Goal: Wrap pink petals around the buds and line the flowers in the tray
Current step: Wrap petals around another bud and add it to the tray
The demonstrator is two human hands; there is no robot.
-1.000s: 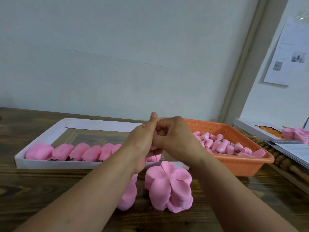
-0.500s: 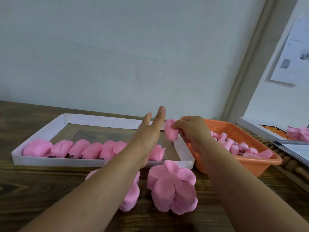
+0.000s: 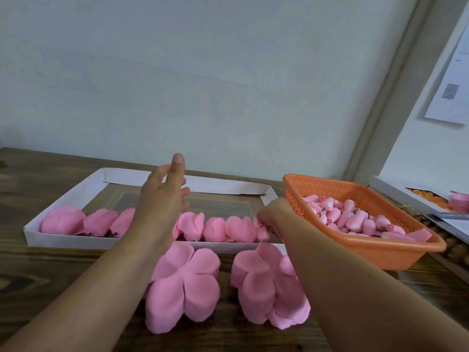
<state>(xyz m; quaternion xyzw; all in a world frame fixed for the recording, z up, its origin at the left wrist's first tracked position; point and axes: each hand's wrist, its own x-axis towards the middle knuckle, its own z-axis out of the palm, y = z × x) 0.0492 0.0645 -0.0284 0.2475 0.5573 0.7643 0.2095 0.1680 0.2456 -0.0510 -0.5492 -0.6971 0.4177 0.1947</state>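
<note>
my right hand point(image 3: 272, 219) pinches a wrapped flower point(image 3: 262, 231) at the row's right end in the white tray point(image 3: 63, 240). my left hand point(image 3: 162, 196) hovers above the row, fingers point(image 3: 178, 163) released.

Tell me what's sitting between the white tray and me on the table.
In the head view, two stacks of loose pink petals: one stack under the left forearm, the other beside the right forearm. Both lie on the wooden table just in front of the white tray.
</note>
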